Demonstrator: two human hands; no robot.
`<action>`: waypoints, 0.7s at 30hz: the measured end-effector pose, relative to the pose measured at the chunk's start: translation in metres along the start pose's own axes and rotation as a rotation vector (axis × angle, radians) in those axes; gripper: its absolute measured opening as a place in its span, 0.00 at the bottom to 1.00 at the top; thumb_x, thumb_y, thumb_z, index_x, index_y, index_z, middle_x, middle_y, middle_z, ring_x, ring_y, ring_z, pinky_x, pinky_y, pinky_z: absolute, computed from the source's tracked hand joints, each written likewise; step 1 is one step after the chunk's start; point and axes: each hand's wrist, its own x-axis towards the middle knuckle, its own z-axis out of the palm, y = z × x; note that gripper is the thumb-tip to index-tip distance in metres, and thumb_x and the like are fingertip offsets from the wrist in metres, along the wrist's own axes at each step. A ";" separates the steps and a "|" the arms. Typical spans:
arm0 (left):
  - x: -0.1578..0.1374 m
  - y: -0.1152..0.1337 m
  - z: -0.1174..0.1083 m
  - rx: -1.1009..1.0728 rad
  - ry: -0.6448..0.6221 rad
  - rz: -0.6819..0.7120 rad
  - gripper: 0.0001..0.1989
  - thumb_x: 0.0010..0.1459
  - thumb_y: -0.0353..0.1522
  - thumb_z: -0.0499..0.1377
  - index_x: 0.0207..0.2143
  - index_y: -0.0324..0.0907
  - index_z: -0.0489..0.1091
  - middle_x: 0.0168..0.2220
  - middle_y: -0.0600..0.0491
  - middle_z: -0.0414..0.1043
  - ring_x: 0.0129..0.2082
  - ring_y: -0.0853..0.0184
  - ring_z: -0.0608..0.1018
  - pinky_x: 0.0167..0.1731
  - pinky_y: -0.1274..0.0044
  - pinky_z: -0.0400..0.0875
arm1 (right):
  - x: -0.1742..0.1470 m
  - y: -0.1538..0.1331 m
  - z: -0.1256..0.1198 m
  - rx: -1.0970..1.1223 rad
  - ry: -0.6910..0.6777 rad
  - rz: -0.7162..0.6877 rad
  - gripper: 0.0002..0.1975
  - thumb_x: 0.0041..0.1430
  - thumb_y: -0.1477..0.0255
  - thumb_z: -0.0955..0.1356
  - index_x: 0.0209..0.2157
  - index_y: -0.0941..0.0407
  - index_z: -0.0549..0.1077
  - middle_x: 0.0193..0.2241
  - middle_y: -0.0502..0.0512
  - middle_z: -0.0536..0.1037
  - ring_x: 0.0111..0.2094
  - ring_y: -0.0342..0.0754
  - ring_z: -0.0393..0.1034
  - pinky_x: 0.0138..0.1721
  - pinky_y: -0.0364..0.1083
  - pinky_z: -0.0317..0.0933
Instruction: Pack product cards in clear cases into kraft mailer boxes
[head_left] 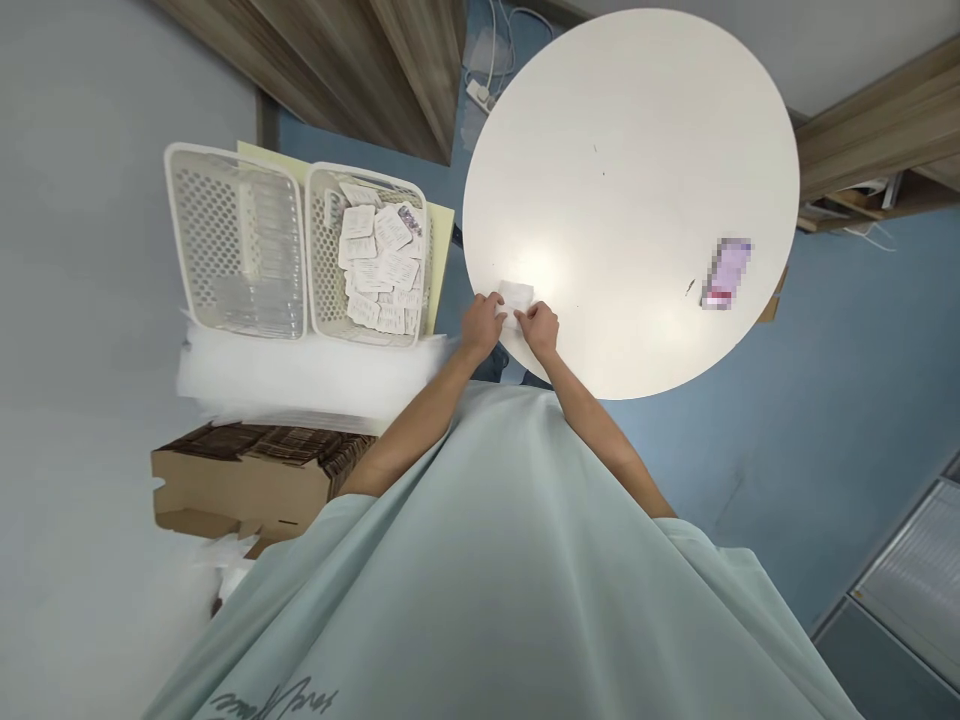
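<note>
A small white flat packet lies at the near left edge of the round white table. My left hand pinches its left side with the fingertips. On the other side, my right hand has its thumb and fingers closed at the packet's lower right corner. Both hands rest low over the table's rim, a short gap apart. The packet's lower part is partly covered by my fingers, and any print on it is too small to read.
Left of the table stand a white basket of printed white packets and another basket holding clear plastic pieces. Nearer are white wrapping sheets and a cardboard box. A blurred purple item lies on the table's right.
</note>
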 end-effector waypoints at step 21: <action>-0.205 0.000 0.031 -0.495 0.425 -0.364 0.19 0.69 0.35 0.62 0.60 0.42 0.79 0.57 0.42 0.86 0.52 0.55 0.87 0.58 0.62 0.84 | -0.062 0.070 -0.075 0.212 -0.268 -0.208 0.07 0.73 0.64 0.69 0.41 0.52 0.74 0.45 0.56 0.87 0.40 0.51 0.87 0.51 0.51 0.76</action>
